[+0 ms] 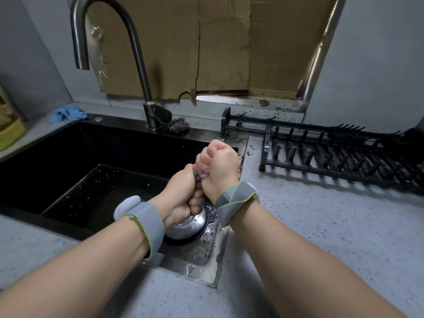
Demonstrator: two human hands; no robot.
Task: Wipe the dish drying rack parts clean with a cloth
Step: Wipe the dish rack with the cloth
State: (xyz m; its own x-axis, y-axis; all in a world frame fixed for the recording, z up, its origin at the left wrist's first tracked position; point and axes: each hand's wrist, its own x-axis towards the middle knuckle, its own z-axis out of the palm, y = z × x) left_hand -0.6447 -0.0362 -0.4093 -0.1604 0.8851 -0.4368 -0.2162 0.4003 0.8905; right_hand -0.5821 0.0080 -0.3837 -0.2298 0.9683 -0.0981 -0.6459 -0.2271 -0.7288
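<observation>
From the head camera, both hands meet over the right end of the black sink [68,157]. The left hand [181,198] is clenched round the lower part of a small patterned cloth [197,177], its knuckles low above a shiny metal bowl [190,228] that sits in the sink's near right corner. The right hand [220,166] is fisted just above and touching it, gripping the upper part of the same cloth; only a small bit of fabric shows between the two fists. Each wrist wears a grey strap with a green edge.

The black dish drying rack [339,157] lies flat on the speckled grey counter [321,237] to the right of the sink, well apart from the hands, its rows of pegs pointing upward.

Behind the sink stands a dark curved faucet [119,42], with a steel wool scrubber [179,126] just beside its base. A crumpled blue rag [68,113] lies at the sink's far left corner. Brown cardboard [206,47] covers the window behind the faucet.
</observation>
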